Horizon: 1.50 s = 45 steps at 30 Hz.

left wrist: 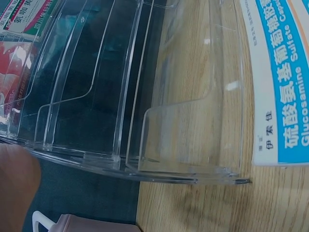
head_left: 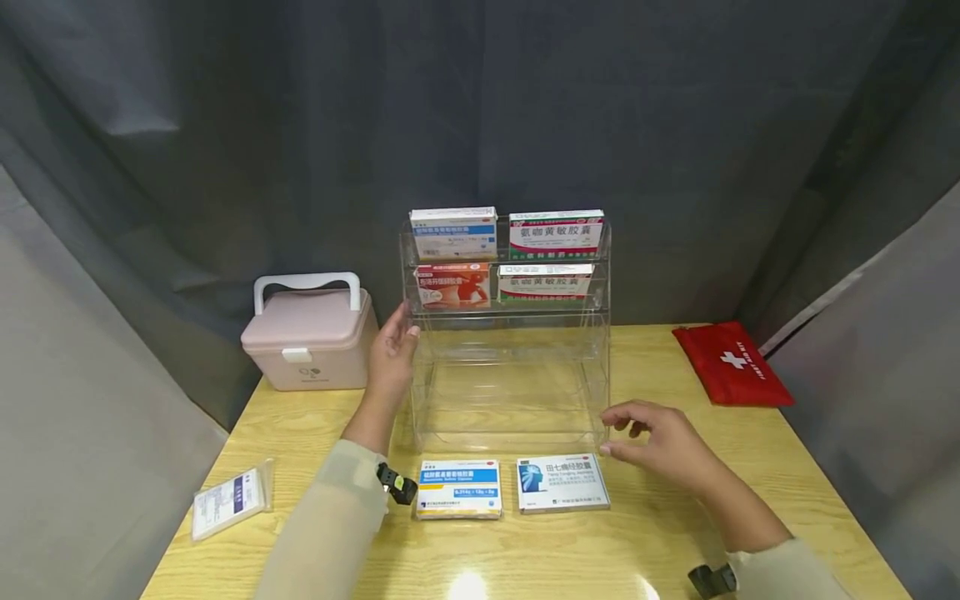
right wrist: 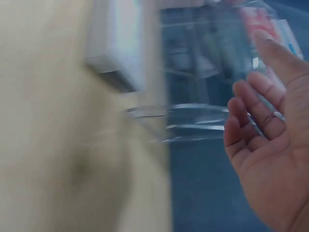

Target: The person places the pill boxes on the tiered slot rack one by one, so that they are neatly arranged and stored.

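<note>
A clear acrylic stepped rack (head_left: pixel 510 437) stands on the table, with several medicine boxes in its two upper tiers. My left hand (head_left: pixel 393 350) rests against the rack's left side. In the left wrist view only a fingertip part of that left hand (left wrist: pixel 18 186) shows beside the rack edge. Near the lower right corner of the rack, my right hand (head_left: pixel 660 437) has parted, loosely bent fingers and holds nothing. In front of the rack lie a blue-and-white glucosamine capsule box (head_left: pixel 459 490) and a white box with a blue head picture (head_left: pixel 562 483).
At the left stands a pink lidded case (head_left: pixel 300 333) with a white handle. A clear-bagged white packet (head_left: pixel 228 502) lies at the table's left edge. A red first aid pouch (head_left: pixel 733 367) sits at the right. Dark curtain (head_left: pixel 525 108) hangs behind the table.
</note>
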Motion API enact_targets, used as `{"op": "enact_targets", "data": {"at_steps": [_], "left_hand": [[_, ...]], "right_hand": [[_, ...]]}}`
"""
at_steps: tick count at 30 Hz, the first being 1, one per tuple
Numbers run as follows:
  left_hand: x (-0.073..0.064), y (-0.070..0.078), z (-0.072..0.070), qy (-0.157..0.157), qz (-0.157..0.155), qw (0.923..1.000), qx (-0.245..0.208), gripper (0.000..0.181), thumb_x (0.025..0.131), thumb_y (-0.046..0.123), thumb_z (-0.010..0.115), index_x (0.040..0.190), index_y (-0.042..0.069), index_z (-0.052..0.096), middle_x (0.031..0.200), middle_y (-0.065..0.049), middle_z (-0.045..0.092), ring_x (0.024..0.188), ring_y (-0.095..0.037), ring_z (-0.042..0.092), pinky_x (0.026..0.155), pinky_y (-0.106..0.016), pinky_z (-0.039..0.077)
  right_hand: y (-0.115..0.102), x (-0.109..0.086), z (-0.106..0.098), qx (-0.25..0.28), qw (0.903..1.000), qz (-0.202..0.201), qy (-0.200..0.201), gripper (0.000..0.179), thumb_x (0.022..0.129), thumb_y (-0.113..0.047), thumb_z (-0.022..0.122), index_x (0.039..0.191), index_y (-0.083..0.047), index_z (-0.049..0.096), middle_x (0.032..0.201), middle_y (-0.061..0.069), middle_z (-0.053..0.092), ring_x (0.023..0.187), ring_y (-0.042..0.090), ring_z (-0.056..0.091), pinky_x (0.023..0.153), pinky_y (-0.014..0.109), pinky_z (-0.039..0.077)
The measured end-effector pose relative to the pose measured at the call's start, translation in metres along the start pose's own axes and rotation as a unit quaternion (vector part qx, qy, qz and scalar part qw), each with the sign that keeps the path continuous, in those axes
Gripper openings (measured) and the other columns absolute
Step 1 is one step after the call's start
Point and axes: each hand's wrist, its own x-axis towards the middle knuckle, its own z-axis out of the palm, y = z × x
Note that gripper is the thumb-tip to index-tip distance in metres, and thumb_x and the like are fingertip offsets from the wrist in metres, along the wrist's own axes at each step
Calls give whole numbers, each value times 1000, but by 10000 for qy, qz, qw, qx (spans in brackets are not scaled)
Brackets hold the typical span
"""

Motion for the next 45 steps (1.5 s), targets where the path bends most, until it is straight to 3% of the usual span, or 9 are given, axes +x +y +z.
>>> {"op": "enact_targets", "data": {"at_steps": [5, 9, 17, 25, 37, 41, 45], "left_hand": [[0, 3, -2, 28, 117, 9999, -6, 60, 113, 8, 55, 170, 9, 36, 178, -5, 35, 167, -26, 30, 138, -38, 28], [0, 1, -2, 43, 46, 9999, -85, 60, 112, 7, 55, 170, 10, 37, 178, -4, 35, 167, -25, 30, 138, -37, 28], [-1, -3, 1, -72, 106, 9998, -146, 60, 113, 7, 55, 170, 8, 36, 178, -5, 35, 167, -25, 29, 138, -36, 26], [-1, -2, 1, -74, 92, 9998, -153, 59, 113, 8, 54, 170, 7, 36, 178, -7, 34, 168, -25, 28, 139, -36, 25], [-2, -2, 3, 32, 107, 9999, -81, 60, 113, 7, 55, 170, 7, 37, 177, -9, 37, 166, -26, 31, 137, -36, 30], [-2, -3, 3, 22, 139, 9998, -148, 59, 113, 7, 54, 169, 7, 37, 177, -8, 37, 166, -26, 31, 138, -36, 29], [-2, -4, 3, 8, 116, 9998, -143, 59, 113, 8, 55, 170, 8, 36, 177, -7, 37, 166, -24, 31, 137, -35, 30]], "right_hand": [[19, -10, 25, -409, 9991, 28, -127, 39, 88, -21, 94, 124, -15, 79, 122, 4, 78, 107, 31, 72, 86, 42, 66], [22, -16, 40, -610, 9978, -81, -240, 41, 86, -19, 94, 124, -11, 79, 126, 7, 77, 111, 31, 74, 91, 47, 67], [24, -28, 60, -848, 9951, 18, -501, 50, 85, -28, 96, 129, -11, 78, 134, 10, 76, 129, 35, 70, 113, 57, 58], [25, -31, 63, -913, 9946, -142, -468, 57, 83, -29, 97, 132, -9, 77, 139, 13, 74, 134, 37, 68, 116, 58, 55], [33, -43, 63, -649, 9934, 266, -912, 76, 84, -49, 93, 147, -14, 68, 148, 8, 70, 141, 36, 63, 119, 59, 53], [32, -46, 62, -685, 9933, 256, -895, 79, 82, -44, 96, 149, -14, 66, 149, 6, 68, 142, 34, 62, 120, 58, 53], [26, -48, 61, -791, 9944, 271, -641, 75, 75, -32, 102, 139, -17, 66, 141, 1, 67, 133, 27, 65, 115, 54, 57]]}}
